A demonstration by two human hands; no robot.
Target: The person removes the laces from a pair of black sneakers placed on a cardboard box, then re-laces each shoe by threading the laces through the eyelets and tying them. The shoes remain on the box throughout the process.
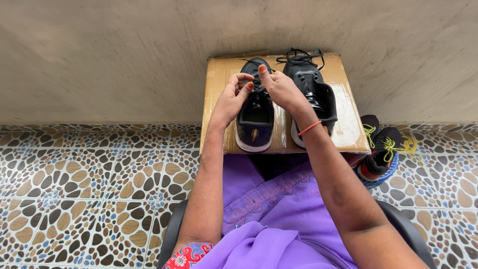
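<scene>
Two black shoes stand side by side on a brown cardboard box [343, 127] against the wall. My left hand [233, 97] and my right hand [279, 87] meet over the laces of the left shoe [255, 122], each pinching a black lace end near the shoe's tongue. The right shoe [313, 89] sits beside it untouched, its black laces lying loose at the toe end. An orange band circles my right wrist.
Another pair of black shoes with yellow laces [381, 149] rests in a blue basket on the floor to the right of the box. Pebble-patterned floor tiles [89, 179] spread to the left. A plain grey wall [124, 60] rises behind. I sit on a dark chair [172, 234].
</scene>
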